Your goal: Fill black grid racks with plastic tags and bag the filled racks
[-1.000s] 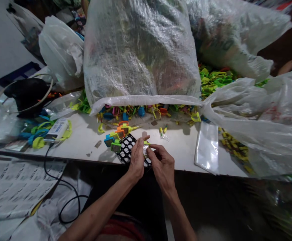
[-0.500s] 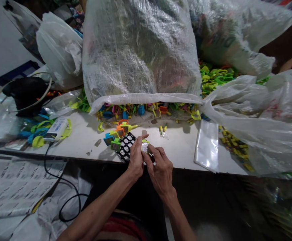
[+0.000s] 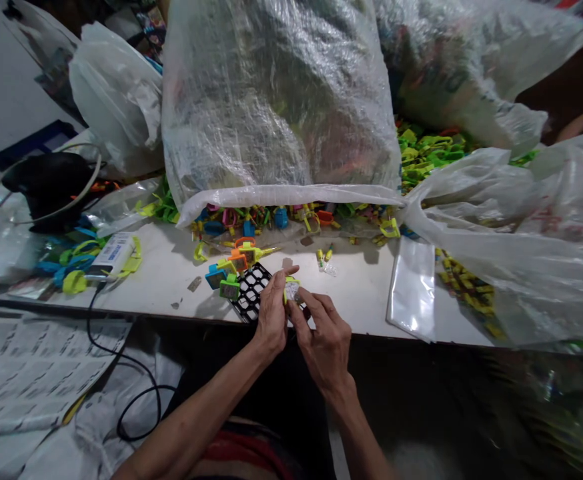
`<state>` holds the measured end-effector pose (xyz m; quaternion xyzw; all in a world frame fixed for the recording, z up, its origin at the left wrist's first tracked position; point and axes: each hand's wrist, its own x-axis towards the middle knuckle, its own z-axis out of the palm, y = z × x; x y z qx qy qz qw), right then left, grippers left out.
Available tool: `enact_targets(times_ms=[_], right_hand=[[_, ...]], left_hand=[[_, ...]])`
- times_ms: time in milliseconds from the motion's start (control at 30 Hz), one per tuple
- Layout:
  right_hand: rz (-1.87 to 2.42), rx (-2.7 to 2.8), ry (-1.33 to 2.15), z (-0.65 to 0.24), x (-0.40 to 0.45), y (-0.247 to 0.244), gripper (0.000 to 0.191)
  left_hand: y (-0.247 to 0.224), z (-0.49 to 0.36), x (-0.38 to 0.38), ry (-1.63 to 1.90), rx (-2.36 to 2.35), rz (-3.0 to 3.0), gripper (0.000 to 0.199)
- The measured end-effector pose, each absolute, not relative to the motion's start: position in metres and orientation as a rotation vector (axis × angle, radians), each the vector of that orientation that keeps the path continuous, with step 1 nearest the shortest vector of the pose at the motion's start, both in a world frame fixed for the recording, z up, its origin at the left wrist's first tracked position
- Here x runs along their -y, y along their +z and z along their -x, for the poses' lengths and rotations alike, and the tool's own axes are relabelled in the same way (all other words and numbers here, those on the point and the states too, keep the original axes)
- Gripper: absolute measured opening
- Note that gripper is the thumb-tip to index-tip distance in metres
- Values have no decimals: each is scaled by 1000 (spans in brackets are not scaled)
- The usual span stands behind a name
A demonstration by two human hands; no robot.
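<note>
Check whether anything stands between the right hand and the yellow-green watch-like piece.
Nothing visible does: the right hand meets the watch-like piece from the right; the left hand flanks its left.

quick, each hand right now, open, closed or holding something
Left hand: closed, holding the small yellow-edged piece.
Right hand: fingers bent, at the piece's lower right; whether they grip it cannot be told.

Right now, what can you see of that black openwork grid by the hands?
The black openwork grid looks like plastic, with rows of rounded openings showing white beneath. It lies skewed at the front edge of the white table, partly hidden by the left hand; whether they touch is unclear. A green toy watch sits at its left side.
</note>
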<state>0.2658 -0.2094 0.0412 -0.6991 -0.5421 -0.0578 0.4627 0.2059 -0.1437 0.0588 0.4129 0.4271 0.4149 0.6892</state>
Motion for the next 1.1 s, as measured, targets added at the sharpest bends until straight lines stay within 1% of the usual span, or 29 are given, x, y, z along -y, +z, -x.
enact_targets(times_ms=[200,367,500,633,833,900,1000,1100], right_hand=[[1772,1397,-230,-265,209,43,24],[1784,1405,-151,-267,210,48,23],[1807,1378,-93,-265,210,50,24],[1788,1282,-32,-263,208,50,23],[1665,1028,266,-273,201,46,15],[1637,972,370,-277,201,46,17],[1579,867,540,-279,205,46,27],[1508,610,732,-278,210,44,34]], left_hand=[[53,-205,143,919,-949,-961,29],[51,-205,144,909,-943,-989,32],[52,-204,144,897,-936,-983,38],[51,-203,145,877,-913,-954,42],[45,-206,145,802,-761,-673,33],[45,-207,143,789,-770,-637,34],[47,-207,140,810,-815,-648,35],[47,-206,141,827,-806,-691,36]])
